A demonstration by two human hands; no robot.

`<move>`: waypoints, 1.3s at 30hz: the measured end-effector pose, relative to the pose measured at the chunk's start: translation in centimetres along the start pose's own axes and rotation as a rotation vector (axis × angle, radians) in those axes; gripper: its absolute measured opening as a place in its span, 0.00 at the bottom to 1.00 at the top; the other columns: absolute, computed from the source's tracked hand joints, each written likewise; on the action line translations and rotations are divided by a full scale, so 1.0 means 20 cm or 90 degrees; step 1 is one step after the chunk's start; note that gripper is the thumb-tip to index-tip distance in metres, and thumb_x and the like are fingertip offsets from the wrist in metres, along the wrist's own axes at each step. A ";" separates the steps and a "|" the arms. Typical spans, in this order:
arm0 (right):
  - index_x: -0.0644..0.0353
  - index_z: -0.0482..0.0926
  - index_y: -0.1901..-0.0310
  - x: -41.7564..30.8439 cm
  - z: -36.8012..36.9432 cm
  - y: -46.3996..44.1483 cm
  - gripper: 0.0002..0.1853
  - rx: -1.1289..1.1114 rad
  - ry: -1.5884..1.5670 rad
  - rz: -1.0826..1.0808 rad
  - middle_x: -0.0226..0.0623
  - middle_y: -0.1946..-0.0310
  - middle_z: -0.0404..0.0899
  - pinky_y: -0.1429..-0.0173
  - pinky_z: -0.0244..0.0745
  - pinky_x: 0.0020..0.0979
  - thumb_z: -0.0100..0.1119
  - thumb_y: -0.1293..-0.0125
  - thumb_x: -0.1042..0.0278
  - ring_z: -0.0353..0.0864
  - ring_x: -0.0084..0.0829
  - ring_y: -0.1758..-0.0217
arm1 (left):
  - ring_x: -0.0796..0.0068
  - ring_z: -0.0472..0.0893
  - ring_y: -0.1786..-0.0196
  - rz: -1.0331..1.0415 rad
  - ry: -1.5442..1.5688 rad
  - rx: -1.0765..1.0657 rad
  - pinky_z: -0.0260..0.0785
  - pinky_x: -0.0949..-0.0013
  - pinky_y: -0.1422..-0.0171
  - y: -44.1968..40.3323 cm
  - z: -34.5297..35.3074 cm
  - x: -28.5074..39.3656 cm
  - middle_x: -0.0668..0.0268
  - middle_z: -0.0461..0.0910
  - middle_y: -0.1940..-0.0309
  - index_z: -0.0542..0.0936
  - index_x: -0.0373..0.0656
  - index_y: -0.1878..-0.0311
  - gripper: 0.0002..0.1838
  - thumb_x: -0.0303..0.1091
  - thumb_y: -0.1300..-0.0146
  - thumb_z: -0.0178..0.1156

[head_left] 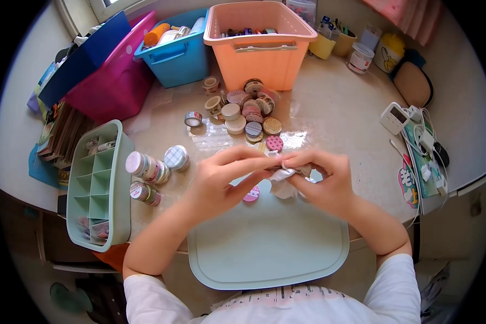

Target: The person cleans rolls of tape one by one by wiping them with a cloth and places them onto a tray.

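Note:
My left hand (221, 175) and my right hand (324, 175) meet over the far part of a pale green lid (270, 243). Fingers of both hands are closed on a crumpled white piece, thin like tissue or cloth (283, 186); whether something is wrapped in it I cannot tell. A pink dotted tape roll (274, 143) lies just beyond my fingers, and a pink disc-like roll (251, 194) sits on the lid below my left hand. Past them is a heap of washi tape rolls (252, 110). Stacked tape rolls (146, 166) stand left of my left hand.
A pale green divided box (121, 189) stands at the left. Along the back are a magenta bin (110, 81), a blue basket (178, 65) and an orange bin (264, 59). White cables (424, 135) and a small white device (394, 117) lie at the right.

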State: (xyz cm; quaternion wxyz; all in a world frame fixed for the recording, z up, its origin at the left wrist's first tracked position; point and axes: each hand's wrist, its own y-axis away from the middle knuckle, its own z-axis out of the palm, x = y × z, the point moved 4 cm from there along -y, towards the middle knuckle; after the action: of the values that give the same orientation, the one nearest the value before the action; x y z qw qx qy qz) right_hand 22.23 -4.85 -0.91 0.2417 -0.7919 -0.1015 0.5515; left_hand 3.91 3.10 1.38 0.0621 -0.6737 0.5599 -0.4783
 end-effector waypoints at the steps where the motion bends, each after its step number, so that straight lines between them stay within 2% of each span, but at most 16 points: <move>1: 0.67 0.86 0.58 0.00 -0.01 -0.01 0.12 0.008 -0.046 0.045 0.38 0.58 0.90 0.47 0.83 0.26 0.71 0.45 0.84 0.88 0.24 0.54 | 0.68 0.87 0.59 -0.052 0.043 0.051 0.81 0.67 0.52 0.00 0.01 0.00 0.60 0.87 0.58 0.88 0.42 0.48 0.18 0.20 0.43 0.73; 4: 0.67 0.86 0.58 -0.01 -0.02 -0.02 0.11 0.037 -0.167 0.089 0.39 0.58 0.90 0.47 0.83 0.25 0.70 0.45 0.85 0.88 0.23 0.55 | 0.69 0.88 0.58 -0.141 0.156 0.141 0.81 0.68 0.51 0.04 0.03 -0.06 0.60 0.88 0.57 0.88 0.41 0.50 0.17 0.18 0.43 0.73; 6: 0.66 0.86 0.58 0.00 -0.02 -0.01 0.11 0.035 -0.164 0.089 0.37 0.59 0.89 0.48 0.83 0.24 0.70 0.44 0.84 0.87 0.21 0.55 | 0.68 0.89 0.56 -0.027 0.096 0.114 0.82 0.68 0.51 0.04 0.01 -0.07 0.59 0.88 0.57 0.88 0.38 0.51 0.16 0.17 0.44 0.73; 8: 0.65 0.86 0.57 0.00 -0.02 0.00 0.11 -0.010 -0.002 0.009 0.33 0.61 0.89 0.49 0.82 0.24 0.71 0.43 0.83 0.86 0.19 0.54 | 0.68 0.88 0.58 -0.015 0.074 0.106 0.82 0.68 0.52 0.03 0.00 -0.04 0.60 0.87 0.58 0.88 0.39 0.51 0.16 0.17 0.43 0.72; 12: 0.63 0.86 0.57 -0.05 0.00 -0.01 0.10 -0.059 0.109 -0.076 0.30 0.64 0.88 0.50 0.81 0.23 0.69 0.41 0.83 0.85 0.16 0.54 | 0.71 0.86 0.59 0.016 0.002 0.029 0.80 0.69 0.56 0.02 0.01 -0.03 0.61 0.86 0.60 0.88 0.43 0.48 0.19 0.16 0.43 0.70; 14: 0.64 0.85 0.56 0.01 -0.03 -0.03 0.10 -0.062 -0.050 0.129 0.31 0.62 0.88 0.50 0.81 0.24 0.68 0.39 0.82 0.85 0.18 0.55 | 0.72 0.85 0.60 -0.104 0.055 0.004 0.79 0.70 0.56 -0.01 -0.04 -0.03 0.61 0.86 0.60 0.88 0.42 0.49 0.17 0.16 0.42 0.69; 15: 0.65 0.84 0.54 0.04 -0.05 -0.04 0.09 -0.013 -0.156 0.118 0.33 0.59 0.87 0.49 0.81 0.24 0.66 0.36 0.81 0.85 0.20 0.54 | 0.71 0.86 0.58 -0.169 0.113 -0.017 0.79 0.71 0.53 -0.01 -0.08 -0.06 0.59 0.86 0.59 0.89 0.40 0.49 0.16 0.15 0.39 0.67; 16: 0.66 0.82 0.53 0.05 -0.09 -0.07 0.09 0.022 -0.188 0.171 0.35 0.57 0.86 0.48 0.80 0.25 0.66 0.33 0.80 0.85 0.22 0.52 | 0.72 0.86 0.58 -0.259 0.224 -0.020 0.78 0.71 0.54 -0.01 -0.09 -0.08 0.61 0.86 0.60 0.89 0.39 0.51 0.14 0.17 0.40 0.68; 18: 0.65 0.82 0.53 0.07 -0.16 -0.12 0.08 0.066 -0.186 0.180 0.35 0.57 0.86 0.49 0.80 0.24 0.66 0.32 0.79 0.85 0.21 0.53 | 0.71 0.86 0.59 -0.254 0.082 -0.142 0.79 0.69 0.55 -0.02 -0.13 -0.06 0.61 0.86 0.60 0.89 0.39 0.53 0.12 0.20 0.41 0.70; 19: 0.65 0.82 0.53 0.07 -0.18 -0.13 0.08 0.063 -0.187 0.180 0.35 0.57 0.86 0.49 0.80 0.24 0.66 0.32 0.79 0.85 0.21 0.53 | 0.71 0.86 0.59 -0.256 0.081 -0.140 0.79 0.69 0.55 -0.01 -0.13 -0.06 0.61 0.86 0.60 0.89 0.39 0.53 0.12 0.20 0.41 0.70; 21: 0.64 0.82 0.54 0.08 -0.20 -0.14 0.08 0.087 -0.193 0.205 0.35 0.57 0.86 0.49 0.80 0.23 0.68 0.33 0.77 0.85 0.21 0.54 | 0.67 0.85 0.60 -0.313 0.025 -0.317 0.78 0.68 0.56 0.02 -0.07 -0.08 0.60 0.86 0.61 0.90 0.39 0.55 0.09 0.24 0.39 0.70; 25: 0.64 0.82 0.54 0.08 -0.20 -0.14 0.08 0.092 -0.201 0.205 0.34 0.58 0.86 0.50 0.80 0.23 0.68 0.33 0.77 0.85 0.20 0.54 | 0.63 0.85 0.62 -0.277 -0.051 -0.305 0.78 0.66 0.56 0.03 -0.05 -0.08 0.58 0.85 0.62 0.90 0.40 0.54 0.10 0.25 0.38 0.69; 30: 0.64 0.82 0.54 0.08 -0.19 -0.15 0.08 0.099 -0.224 0.208 0.34 0.58 0.86 0.50 0.80 0.22 0.68 0.33 0.78 0.85 0.20 0.54 | 0.58 0.84 0.56 -0.286 -0.080 -0.300 0.76 0.61 0.49 0.04 -0.04 -0.07 0.57 0.84 0.58 0.87 0.43 0.47 0.18 0.32 0.41 0.72; 33: 0.64 0.81 0.54 0.09 -0.19 -0.15 0.08 0.100 -0.237 0.215 0.34 0.58 0.86 0.50 0.80 0.22 0.68 0.33 0.78 0.85 0.20 0.54 | 0.57 0.83 0.53 -0.230 -0.110 -0.347 0.75 0.60 0.47 0.04 -0.04 -0.02 0.57 0.83 0.55 0.86 0.43 0.48 0.21 0.37 0.44 0.75; 36: 0.63 0.80 0.54 0.08 -0.19 -0.14 0.06 0.087 -0.218 0.227 0.31 0.57 0.84 0.45 0.77 0.22 0.64 0.32 0.79 0.84 0.20 0.52 | 0.56 0.82 0.53 -0.256 -0.100 -0.369 0.75 0.59 0.48 0.05 -0.02 -0.04 0.58 0.81 0.56 0.85 0.43 0.51 0.21 0.38 0.48 0.77; 39: 0.63 0.80 0.54 0.09 -0.19 -0.14 0.06 0.090 -0.217 0.231 0.31 0.57 0.84 0.45 0.77 0.22 0.64 0.31 0.79 0.83 0.19 0.52 | 0.55 0.82 0.55 -0.260 -0.144 -0.367 0.75 0.59 0.48 0.06 -0.03 -0.05 0.59 0.81 0.57 0.84 0.43 0.52 0.21 0.38 0.49 0.78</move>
State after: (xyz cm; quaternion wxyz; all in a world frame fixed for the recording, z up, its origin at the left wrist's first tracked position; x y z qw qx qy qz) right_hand 26.77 -2.61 0.03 0.1729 -0.6740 0.0417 0.7170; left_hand 2.78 3.67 0.40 -0.1656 -0.8101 0.5152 -0.2256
